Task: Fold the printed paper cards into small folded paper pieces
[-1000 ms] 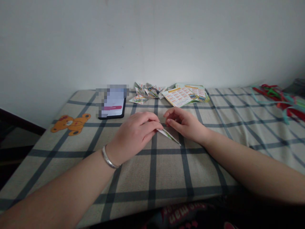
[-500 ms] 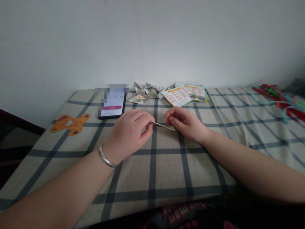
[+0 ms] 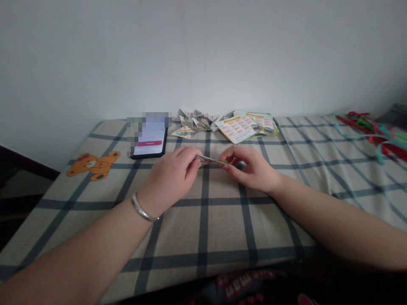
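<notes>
Between my hands is a small piece of folded printed paper (image 3: 208,160), seen nearly edge-on above the checked cloth. My left hand (image 3: 173,173), with a silver bangle at the wrist, pinches its left end between thumb and fingers. At its right end, my right hand (image 3: 249,167) grips the tip with thumb and fingertips. Behind my hands, several folded paper pieces (image 3: 200,123) lie in a cluster. Beside them on the right is a stack of printed paper sheets (image 3: 238,129).
A phone (image 3: 149,142) with a lit screen lies left of the folded pieces. A flat orange bear cutout (image 3: 93,165) is near the table's left edge. Coloured ribbons or strips (image 3: 372,131) lie at the far right. A wall (image 3: 203,55) rises behind the checked tablecloth (image 3: 222,224).
My right thumb and fingers have closed on the paper's right end, where they were apart from it before. The paper has shifted slightly left and up with my left hand.
</notes>
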The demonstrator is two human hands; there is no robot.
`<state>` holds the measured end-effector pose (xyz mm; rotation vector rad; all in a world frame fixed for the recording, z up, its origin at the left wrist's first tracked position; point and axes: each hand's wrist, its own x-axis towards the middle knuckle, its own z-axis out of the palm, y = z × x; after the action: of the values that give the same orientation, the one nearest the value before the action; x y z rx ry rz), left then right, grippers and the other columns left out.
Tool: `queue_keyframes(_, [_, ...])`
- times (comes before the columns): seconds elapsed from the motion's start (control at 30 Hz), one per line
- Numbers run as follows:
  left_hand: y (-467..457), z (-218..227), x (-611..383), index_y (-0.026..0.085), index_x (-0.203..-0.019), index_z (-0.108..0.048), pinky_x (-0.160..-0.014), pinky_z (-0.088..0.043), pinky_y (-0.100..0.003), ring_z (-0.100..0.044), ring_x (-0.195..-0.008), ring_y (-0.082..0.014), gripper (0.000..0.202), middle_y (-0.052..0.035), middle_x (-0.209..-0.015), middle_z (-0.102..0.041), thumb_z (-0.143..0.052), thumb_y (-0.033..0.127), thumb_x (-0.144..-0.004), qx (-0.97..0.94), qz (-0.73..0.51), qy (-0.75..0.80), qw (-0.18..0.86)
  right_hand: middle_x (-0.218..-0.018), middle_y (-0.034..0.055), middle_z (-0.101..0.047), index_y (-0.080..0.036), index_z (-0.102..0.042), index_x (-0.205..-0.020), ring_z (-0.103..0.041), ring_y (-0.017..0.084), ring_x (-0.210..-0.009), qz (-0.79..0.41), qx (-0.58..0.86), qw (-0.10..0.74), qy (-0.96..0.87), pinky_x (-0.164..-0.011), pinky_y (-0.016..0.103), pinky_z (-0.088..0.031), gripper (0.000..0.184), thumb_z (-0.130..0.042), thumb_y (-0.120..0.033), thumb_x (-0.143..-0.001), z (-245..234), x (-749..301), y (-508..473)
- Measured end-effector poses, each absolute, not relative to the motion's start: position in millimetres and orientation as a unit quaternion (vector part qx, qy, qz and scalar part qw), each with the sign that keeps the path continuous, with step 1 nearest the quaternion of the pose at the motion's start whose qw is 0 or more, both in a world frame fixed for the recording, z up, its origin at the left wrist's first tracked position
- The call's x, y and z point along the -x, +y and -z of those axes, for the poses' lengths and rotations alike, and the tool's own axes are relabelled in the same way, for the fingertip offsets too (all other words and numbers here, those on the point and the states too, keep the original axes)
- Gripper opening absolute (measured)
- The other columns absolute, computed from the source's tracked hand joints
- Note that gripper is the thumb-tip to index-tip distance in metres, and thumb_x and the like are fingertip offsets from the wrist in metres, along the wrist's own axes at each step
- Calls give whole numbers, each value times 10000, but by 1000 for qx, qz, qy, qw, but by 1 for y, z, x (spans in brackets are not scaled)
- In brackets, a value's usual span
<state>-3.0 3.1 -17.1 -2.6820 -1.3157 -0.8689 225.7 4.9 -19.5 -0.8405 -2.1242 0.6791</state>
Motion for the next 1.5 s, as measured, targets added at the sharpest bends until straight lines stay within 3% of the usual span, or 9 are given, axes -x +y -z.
queue_keyframes(0.17, [4, 21, 3, 179, -944, -567, -636, -427, -281, -604, -737, -169, 114, -21, -847, -637, -457, 208, -926, 862, 277, -425, 13, -750, -1, -634, -181, -599, -851, -556, 95, -638, -233, 379, 386, -808, -585, 225, -458, 29, -587, -207, -847, 22, -222, 7])
queue_keyframes(0.27, [5, 21, 3, 177, -937, -573, -668, -442, -288, -610, -757, -172, 99, -20, -840, -644, -481, 208, -915, 864, 291, -410, 12, -715, -8, -628, -182, -588, -809, -552, 91, -610, -234, 398, 382, -801, -557, 218, -445, 43, -592, -210, -842, 24, -221, 8])
queue_keyframes(0.4, [4, 20, 2, 184, -947, -588, -773, -468, -300, -627, -865, -174, 85, -20, -904, -669, -516, 202, -907, 879, 297, -372, -22, -748, -4, -644, -182, -598, -830, -579, 94, -635, -224, 389, 353, -821, -570, 217, -445, 25, -596, -206, -837, 25, -221, 7])
queue_keyframes(0.57, [1, 19, 0, 190, -944, -605, -750, -467, -281, -634, -849, -158, 71, -7, -900, -681, -567, 235, -905, 881, 314, -353, -41, -763, 5, -667, -185, -611, -841, -605, 105, -657, -215, 384, 327, -836, -597, 229, -453, 44, -598, -225, -848, 23, -219, 3])
queue_keyframes(0.9, [-3, 17, -2, 188, -906, -607, -698, -457, -246, -630, -801, -132, 56, 8, -868, -671, -569, 227, -893, 868, 317, -370, -89, -718, 0, -647, -177, -604, -827, -586, 102, -629, -258, 383, 358, -812, -572, 222, -461, 89, -621, -260, -854, 22, -218, 1])
queue_keyframes(1.5, [-1, 20, -3, 202, -920, -635, -735, -433, -257, -618, -818, -128, 63, 19, -889, -670, -580, 215, -890, 868, 303, -373, -129, -755, 15, -688, -166, -638, -847, -624, 103, -664, -240, 362, 350, -830, -603, 208, -477, 78, -605, -231, -873, 20, -217, 0])
